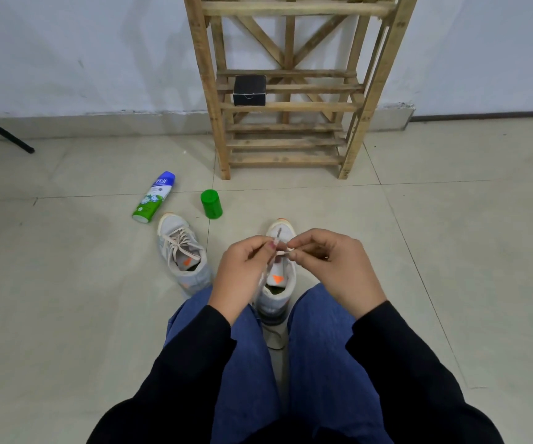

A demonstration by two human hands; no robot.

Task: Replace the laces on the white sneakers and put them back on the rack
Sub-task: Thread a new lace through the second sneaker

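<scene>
The unlaced sneaker (273,302) stands on the floor (451,251) between the person's knees, heel toward the body and toe pointing away at the rack (287,106), so its long axis runs straight out from the lap. Both hands hover directly over its tongue and meet above the eyelet rows. The left hand (242,270) pinches the lace (283,252) between thumb and forefinger, and a strand drops from that pinch along the shoe's left side. The right hand (332,267) pinches the short stretch of lace that crosses between the two hands. Whether the lace has gone through any eyelet is hidden by the fingers. Neither hand is clearly nearer. The shoe lies just below both, so the next threading looks like a short drop downward along that axis, not a reach. The other sneaker (182,251), already laced, sits just left of the left hand, toe also pointing away. A spray can (153,197) and a green cap (211,204) lie beyond it, and a black box (249,90) rests on a rack shelf.
</scene>
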